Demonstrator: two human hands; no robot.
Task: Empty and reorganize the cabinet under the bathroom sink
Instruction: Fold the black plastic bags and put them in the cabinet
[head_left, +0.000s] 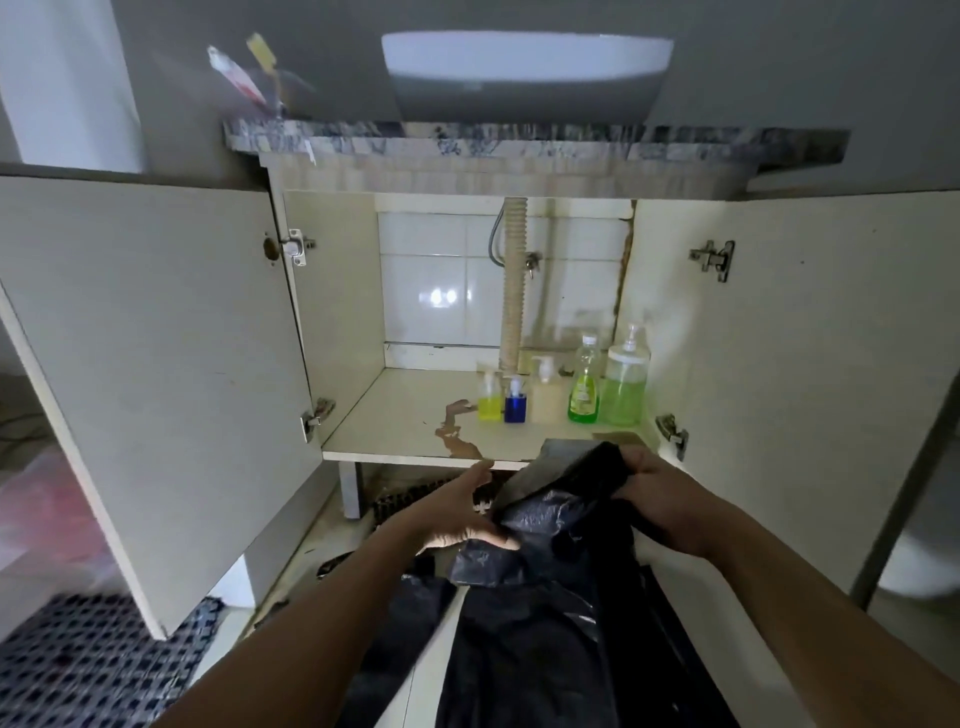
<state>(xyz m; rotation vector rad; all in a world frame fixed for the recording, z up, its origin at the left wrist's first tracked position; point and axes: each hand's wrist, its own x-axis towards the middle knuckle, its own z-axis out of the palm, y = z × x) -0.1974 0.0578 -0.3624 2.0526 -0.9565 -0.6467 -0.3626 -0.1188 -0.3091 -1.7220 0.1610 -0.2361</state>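
The cabinet (395, 415) under the sink stands with both doors swung open. Along its floor at the right sit a small yellow pump bottle (489, 402), a blue bottle (515, 402), a cream pump bottle (546, 389), a green liquid bottle (585, 387) and a large green pump bottle (626, 382). In front of the cabinet's lower edge hangs a black plastic bag (561, 545). My right hand (660, 493) grips its upper right part. My left hand (460, 512) is at the bag's left side with fingers stretched out and the thumb on the plastic.
A brown stain (454, 428) runs across the cabinet floor. A corrugated drain pipe (511, 291) drops down the tiled back wall. The left door (156, 389) and right door (779, 389) flank me. A patterned mat (88, 665) lies at the lower left; a white basin (524, 73) sits above.
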